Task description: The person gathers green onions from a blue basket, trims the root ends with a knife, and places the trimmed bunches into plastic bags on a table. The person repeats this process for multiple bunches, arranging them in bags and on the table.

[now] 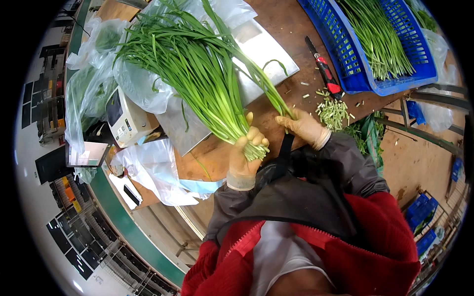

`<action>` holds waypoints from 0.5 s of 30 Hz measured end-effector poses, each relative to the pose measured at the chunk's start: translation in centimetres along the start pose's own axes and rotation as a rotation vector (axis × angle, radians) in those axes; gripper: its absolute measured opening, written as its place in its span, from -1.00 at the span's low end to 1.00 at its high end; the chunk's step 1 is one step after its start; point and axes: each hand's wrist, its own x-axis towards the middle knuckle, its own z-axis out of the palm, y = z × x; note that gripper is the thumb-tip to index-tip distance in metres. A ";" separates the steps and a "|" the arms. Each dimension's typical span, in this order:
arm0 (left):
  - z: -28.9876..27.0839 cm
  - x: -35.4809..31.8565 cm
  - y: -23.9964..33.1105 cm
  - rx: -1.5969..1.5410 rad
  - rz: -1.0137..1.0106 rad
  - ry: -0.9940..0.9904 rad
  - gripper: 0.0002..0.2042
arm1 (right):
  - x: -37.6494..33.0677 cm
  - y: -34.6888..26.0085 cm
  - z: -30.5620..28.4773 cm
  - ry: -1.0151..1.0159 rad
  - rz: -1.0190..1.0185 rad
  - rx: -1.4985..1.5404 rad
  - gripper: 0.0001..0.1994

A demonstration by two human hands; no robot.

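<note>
A large bunch of garlic chives point(192, 79) fans out toward the far left, its pale trimmed ends near me. My left hand point(243, 157), in a pale glove, is closed round that bunch just above the cut ends. In my gloved right hand point(303, 129), a few separate chive stalks point(266, 86) are pinched near their lower ends. Their leaves run up and left over the bunch. Beneath the leaves lies a shiny metal plate point(276, 56). A utility knife point(326, 74) with a red and black handle rests beyond my right hand, beside a heap of cut stem ends point(334, 113).
A blue crate point(345, 54) with more chives stands at the far right of the brown table point(291, 22). Clear plastic bags point(143, 86), a white boxy device point(129, 121) and a small screen point(88, 154) crowd the left. A bag of greens point(370, 138) hangs by the right edge.
</note>
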 end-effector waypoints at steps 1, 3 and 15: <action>-0.2 -0.2 0.2 0.040 0.013 0.052 -0.46 | -1.2 -1.6 0.9 -0.099 -0.007 0.250 -0.74; -1.5 -0.4 0.6 0.087 0.007 0.005 -0.57 | -1.9 -1.6 1.9 -0.115 -0.105 0.253 -0.74; 0.0 -0.4 -0.9 0.113 -0.032 0.088 -0.60 | -4.6 -6.5 6.2 0.298 -0.651 -1.070 -0.76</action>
